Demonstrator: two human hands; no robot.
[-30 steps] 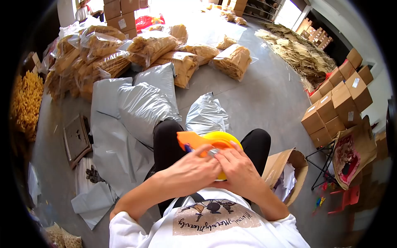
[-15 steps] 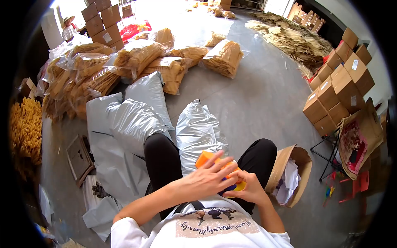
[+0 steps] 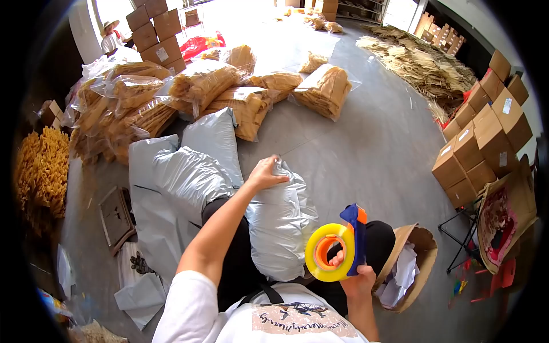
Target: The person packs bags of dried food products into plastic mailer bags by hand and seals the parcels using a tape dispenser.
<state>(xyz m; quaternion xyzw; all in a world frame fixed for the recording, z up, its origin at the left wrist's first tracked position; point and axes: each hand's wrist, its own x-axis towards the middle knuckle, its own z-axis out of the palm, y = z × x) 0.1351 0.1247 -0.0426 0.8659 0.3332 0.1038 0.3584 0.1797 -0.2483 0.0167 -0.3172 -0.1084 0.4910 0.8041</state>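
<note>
Daylight poured in from the far end, bleaching the floor [image 3: 366,160] there to white. Glare streaked the grey bag [image 3: 277,223]. Wide-angle distortion tilted the boxes [image 3: 483,137] at right, black rounded edges ringed the view, and the tape dispenser [image 3: 313,254] looked fairly sharp.

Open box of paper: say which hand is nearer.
Right. The right hand, holding a tape dispenser, is just left of the open box; the left hand is farther left, at a grey bag.
</note>
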